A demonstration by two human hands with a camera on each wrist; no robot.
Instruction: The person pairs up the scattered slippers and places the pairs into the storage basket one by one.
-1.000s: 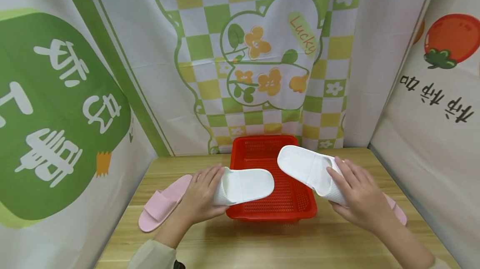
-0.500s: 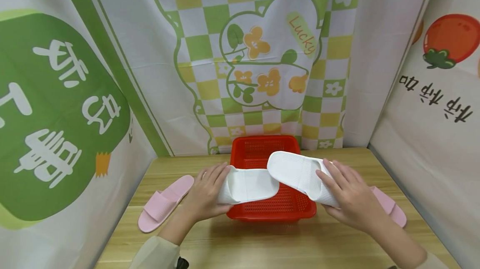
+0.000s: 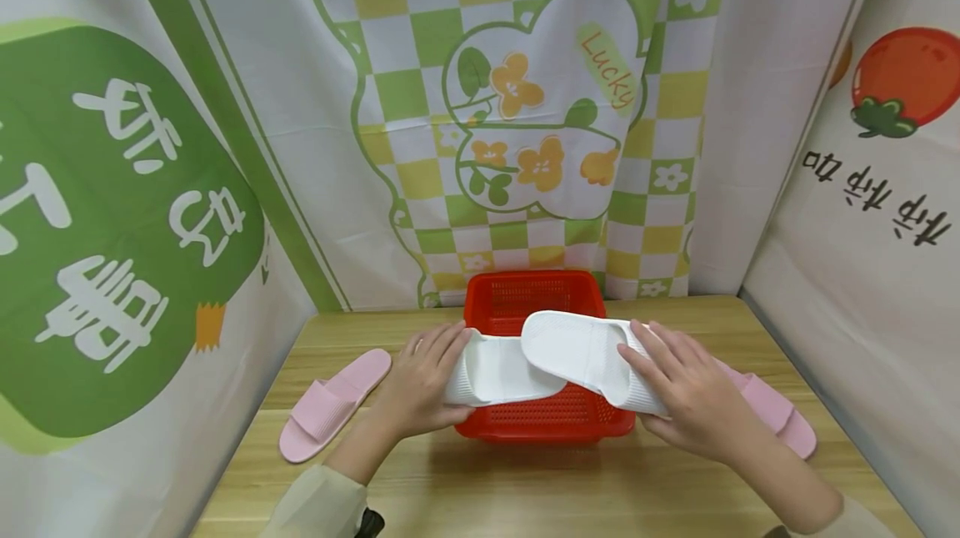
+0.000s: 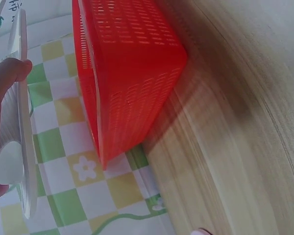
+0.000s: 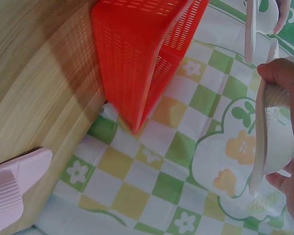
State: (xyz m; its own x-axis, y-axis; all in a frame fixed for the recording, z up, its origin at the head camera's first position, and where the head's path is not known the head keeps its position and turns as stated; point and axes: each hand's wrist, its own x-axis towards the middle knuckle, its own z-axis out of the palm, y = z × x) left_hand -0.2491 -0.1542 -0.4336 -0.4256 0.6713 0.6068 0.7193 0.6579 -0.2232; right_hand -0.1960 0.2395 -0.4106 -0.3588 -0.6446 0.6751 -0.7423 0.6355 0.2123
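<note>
Above the red basket (image 3: 543,436), each hand holds a white slide slipper. My left hand (image 3: 416,384) grips one white slipper (image 3: 504,373) around its strap, and its sole end points right. The other white slipper (image 3: 570,346) is in my right hand (image 3: 693,392), gripped at the strap with its sole end pointing left. In the head view the right slipper's end overlaps the left one's. The left wrist view shows the left slipper (image 4: 27,161) on edge, higher than the basket's rim. In the right wrist view, a thumb presses the right slipper's sole (image 5: 259,132).
Pink slippers lie on the wooden table (image 3: 525,492): one pink slipper (image 3: 318,413) left of the basket, another pink slipper (image 3: 780,417) at right, partly behind the right hand. A checked cloth (image 3: 525,238) hangs behind the basket, and printed cloth walls flank both sides.
The two white slippers have moved toward each other over the basket, from apart to overlapping in view. The right hand has shifted left, the left hand slightly right.
</note>
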